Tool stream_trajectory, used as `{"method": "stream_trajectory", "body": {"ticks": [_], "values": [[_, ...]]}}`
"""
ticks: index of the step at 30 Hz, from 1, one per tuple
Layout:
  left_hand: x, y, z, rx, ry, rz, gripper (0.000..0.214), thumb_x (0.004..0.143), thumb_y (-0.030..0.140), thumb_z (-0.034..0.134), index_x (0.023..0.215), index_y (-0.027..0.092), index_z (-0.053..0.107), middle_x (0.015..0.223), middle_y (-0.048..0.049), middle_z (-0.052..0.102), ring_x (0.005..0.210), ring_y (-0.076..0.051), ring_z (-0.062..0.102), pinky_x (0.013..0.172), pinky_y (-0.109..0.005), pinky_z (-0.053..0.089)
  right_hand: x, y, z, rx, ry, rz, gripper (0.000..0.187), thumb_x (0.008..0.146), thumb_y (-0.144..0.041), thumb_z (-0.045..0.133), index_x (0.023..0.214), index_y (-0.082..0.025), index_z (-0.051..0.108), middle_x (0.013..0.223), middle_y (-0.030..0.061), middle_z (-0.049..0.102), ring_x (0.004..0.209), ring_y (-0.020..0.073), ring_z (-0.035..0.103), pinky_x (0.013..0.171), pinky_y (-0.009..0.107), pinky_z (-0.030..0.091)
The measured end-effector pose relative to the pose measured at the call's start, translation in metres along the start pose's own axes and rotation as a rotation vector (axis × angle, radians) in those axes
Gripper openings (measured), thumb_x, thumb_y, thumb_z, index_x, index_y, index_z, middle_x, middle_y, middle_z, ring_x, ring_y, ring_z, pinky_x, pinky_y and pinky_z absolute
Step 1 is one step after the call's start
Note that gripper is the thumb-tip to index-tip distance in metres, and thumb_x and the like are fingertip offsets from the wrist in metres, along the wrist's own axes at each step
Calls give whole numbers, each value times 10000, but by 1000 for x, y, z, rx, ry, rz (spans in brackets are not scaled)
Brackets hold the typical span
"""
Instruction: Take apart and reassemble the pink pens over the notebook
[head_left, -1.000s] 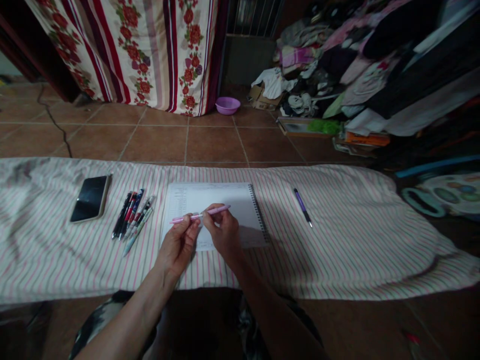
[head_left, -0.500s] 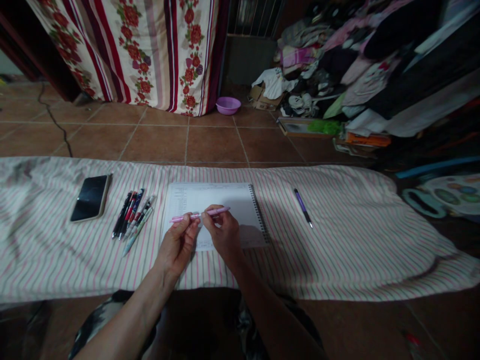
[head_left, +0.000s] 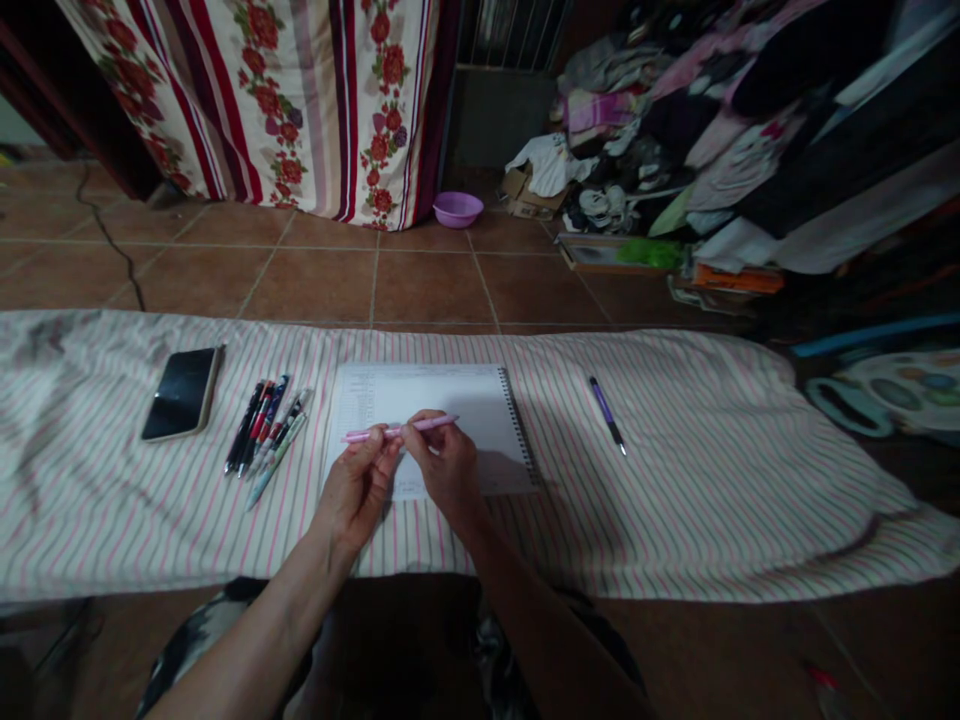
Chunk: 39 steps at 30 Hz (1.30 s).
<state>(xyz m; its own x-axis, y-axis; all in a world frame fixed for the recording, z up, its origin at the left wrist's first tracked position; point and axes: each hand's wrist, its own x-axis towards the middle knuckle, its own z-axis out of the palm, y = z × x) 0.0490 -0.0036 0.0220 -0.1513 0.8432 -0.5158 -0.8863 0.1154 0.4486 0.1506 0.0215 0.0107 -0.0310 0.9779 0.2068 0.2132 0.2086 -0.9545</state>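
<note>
A pink pen is held level between my two hands, over an open spiral notebook. My left hand pinches its left part with thumb and fingers. Around the right part, my right hand has its fingers closed, and the pen's pointed right end sticks out above the knuckles. The middle of the pen is partly hidden by the fingertips; I cannot tell whether it is one piece or two there. The notebook's page is mostly white, with a printed grid along its left side.
Several pens lie bunched left of the notebook, and a phone farther left. A purple-and-black pen rests to the right. All lie on a striped cloth. Beyond are a purple basin and piled clothes.
My two hands have drawn very slightly closer along the pen, and the pale gap at its middle looks smaller. The other things stay where they were.
</note>
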Motion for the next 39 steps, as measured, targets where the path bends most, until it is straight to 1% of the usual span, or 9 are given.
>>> {"method": "stream_trajectory", "body": {"ticks": [6,11,15,18,23,26,31,34,39], "values": [[1,0,-2,-18,6,-1,326,858,-33,400,654,48,640,678,-78,677,641,-96,670,672,-168,565,0,2,2,88,-18,69,156,766,-336,573,723,-187,564,647,-3,613,570,126,600,572,213,485],[2,0,-3,26,-6,26,278,851,-17,435,683,45,648,695,-85,685,653,-104,671,686,-181,567,-1,7,3,170,-41,129,169,758,-353,589,725,-187,576,625,-10,606,569,127,585,568,219,473],[2,-1,-4,51,-4,26,222,835,-8,476,704,59,644,707,-81,688,661,-112,674,692,-193,569,-1,11,6,228,-20,197,180,751,-358,601,735,-182,570,589,-21,579,530,119,554,535,219,452],[2,-2,-4,62,10,23,195,830,2,492,716,68,635,703,-80,689,646,-118,677,683,-203,572,-2,15,8,226,15,215,210,737,-384,614,711,-186,549,551,-36,541,501,113,516,513,219,428],[1,-3,-5,54,17,3,180,839,16,483,741,79,621,726,-95,696,664,-147,689,657,-233,582,-3,22,10,175,42,221,261,732,-436,613,696,-190,534,554,-34,527,504,112,483,513,225,406],[1,-5,-5,39,20,-1,188,837,10,482,735,83,622,724,-90,698,672,-145,689,678,-241,582,-2,23,10,128,33,247,297,728,-465,610,663,-189,521,528,-43,487,493,104,448,500,220,383],[2,-6,-4,21,44,-9,231,841,-2,465,698,84,624,701,-75,693,658,-125,685,695,-224,577,1,20,10,152,-9,294,340,729,-480,592,596,-186,485,482,-61,406,467,87,386,473,212,344],[2,-5,-3,-1,76,-10,261,853,-7,439,687,83,618,680,-62,686,638,-109,679,694,-210,575,2,18,11,158,-36,332,339,718,-475,596,586,-175,509,484,-50,438,464,87,402,462,213,339],[3,-1,-2,-38,92,-16,259,858,-16,422,696,76,602,687,-73,694,655,-115,684,702,-210,575,0,15,10,203,-68,329,325,733,-478,587,652,-164,560,525,-37,502,478,90,456,475,211,380]]}}
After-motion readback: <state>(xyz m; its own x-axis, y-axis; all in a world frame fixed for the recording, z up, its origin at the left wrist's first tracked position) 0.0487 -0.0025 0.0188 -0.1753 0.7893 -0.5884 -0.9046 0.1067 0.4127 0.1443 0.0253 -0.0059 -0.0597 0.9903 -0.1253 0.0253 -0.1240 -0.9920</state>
